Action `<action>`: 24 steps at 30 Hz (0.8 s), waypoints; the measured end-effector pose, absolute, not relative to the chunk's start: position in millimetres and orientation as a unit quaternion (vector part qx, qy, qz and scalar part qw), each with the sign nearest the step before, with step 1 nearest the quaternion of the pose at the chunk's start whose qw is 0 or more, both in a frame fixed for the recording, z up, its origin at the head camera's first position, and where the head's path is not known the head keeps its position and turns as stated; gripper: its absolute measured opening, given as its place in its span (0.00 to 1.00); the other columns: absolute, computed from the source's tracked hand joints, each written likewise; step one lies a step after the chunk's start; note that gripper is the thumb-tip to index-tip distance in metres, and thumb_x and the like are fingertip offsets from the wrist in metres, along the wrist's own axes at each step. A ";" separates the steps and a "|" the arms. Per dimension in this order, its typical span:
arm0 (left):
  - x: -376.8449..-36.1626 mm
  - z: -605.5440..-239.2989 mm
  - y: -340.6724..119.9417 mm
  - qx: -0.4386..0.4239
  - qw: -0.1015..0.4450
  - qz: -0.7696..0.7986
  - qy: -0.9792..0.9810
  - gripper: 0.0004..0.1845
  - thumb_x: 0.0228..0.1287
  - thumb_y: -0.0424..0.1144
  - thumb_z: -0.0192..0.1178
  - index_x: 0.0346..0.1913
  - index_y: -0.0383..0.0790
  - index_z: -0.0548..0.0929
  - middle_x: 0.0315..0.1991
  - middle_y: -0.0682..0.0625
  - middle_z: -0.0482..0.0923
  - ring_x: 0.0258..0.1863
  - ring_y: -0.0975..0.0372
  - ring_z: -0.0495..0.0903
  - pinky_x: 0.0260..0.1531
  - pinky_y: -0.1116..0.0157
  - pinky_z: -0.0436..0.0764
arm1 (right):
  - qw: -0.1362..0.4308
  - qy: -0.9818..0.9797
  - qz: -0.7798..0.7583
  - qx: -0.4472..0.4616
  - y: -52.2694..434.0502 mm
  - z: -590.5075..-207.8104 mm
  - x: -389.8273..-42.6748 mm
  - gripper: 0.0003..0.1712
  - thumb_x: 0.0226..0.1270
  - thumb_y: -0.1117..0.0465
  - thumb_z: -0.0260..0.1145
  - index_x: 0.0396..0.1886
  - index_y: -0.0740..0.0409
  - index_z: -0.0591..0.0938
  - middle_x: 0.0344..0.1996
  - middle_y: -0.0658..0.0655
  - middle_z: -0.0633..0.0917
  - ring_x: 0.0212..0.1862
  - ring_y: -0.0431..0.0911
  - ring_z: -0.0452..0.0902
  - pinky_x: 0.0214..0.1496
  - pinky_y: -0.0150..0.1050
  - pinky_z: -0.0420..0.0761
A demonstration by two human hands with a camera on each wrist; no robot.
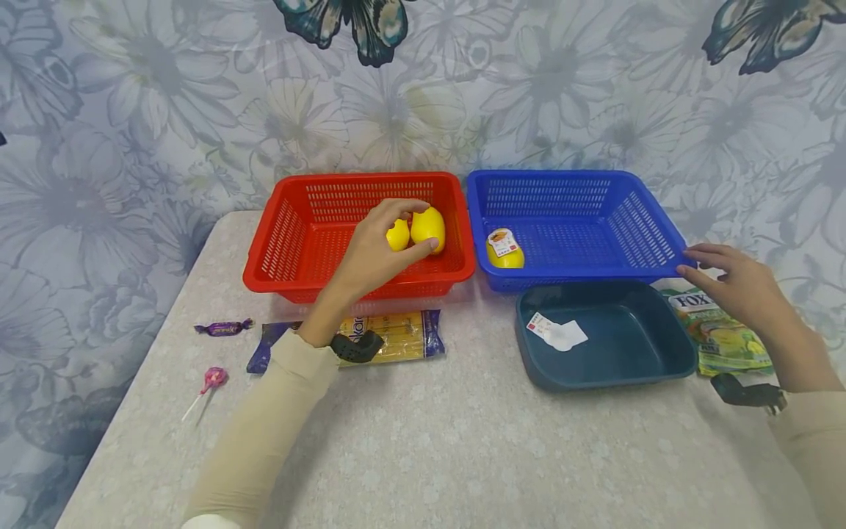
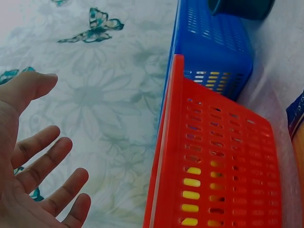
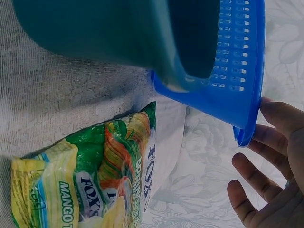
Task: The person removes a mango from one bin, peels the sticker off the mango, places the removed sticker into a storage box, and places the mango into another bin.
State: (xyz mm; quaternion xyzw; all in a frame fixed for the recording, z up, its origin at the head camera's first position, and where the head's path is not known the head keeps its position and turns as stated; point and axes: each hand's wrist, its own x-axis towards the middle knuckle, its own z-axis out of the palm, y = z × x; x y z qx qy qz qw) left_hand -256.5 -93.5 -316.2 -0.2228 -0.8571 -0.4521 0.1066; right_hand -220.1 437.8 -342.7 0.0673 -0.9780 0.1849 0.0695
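Note:
My left hand [image 1: 380,246] is over the red basket [image 1: 291,275], thumb and fingers spread apart, with nothing seen between them in the left wrist view. Beyond its fingers, two smooth yellow egg-shaped things [image 1: 429,226] lie at the basket's right end; the hand partly covers one. At the near right corner of the blue basket [image 1: 581,242], my right hand [image 1: 743,283] holds the rim between thumb and index finger, the other fingers loose. Inside that basket, at its left end, sits another yellow egg-shaped thing [image 1: 507,258] bearing a white printed label [image 1: 502,242].
A dark teal tub [image 1: 608,375] with white label pieces [image 1: 562,336] stands before the blue basket. Right of it lies a Fox's candy bag [image 1: 727,342]. A yellow-and-blue pasta packet [image 1: 403,338], purple wrapped candy [image 1: 223,328] and pink lollipop [image 1: 214,378] lie on the left.

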 end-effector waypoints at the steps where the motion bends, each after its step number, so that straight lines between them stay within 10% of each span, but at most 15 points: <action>1: -257.6 -316.1 -90.7 -0.224 0.100 -0.450 -0.858 0.28 0.60 0.55 0.69 0.62 0.54 0.78 0.58 0.60 0.74 0.57 0.62 0.71 0.54 0.61 0.75 | 0.068 -0.978 0.185 0.066 437.6 -342.6 -220.1 0.29 0.76 0.50 0.61 0.62 0.72 0.75 0.63 0.76 0.71 0.57 0.74 0.70 0.48 0.71 0.73; 24: -306.3 -324.1 -15.4 -0.273 0.011 -0.333 -0.902 0.39 0.58 0.60 0.68 0.70 0.51 0.71 0.68 0.53 0.68 0.68 0.56 0.61 0.65 0.53 0.67 | 0.071 -0.977 0.188 0.066 437.7 -346.8 -220.8 0.29 0.76 0.51 0.60 0.62 0.73 0.75 0.63 0.75 0.71 0.58 0.73 0.69 0.49 0.70 0.74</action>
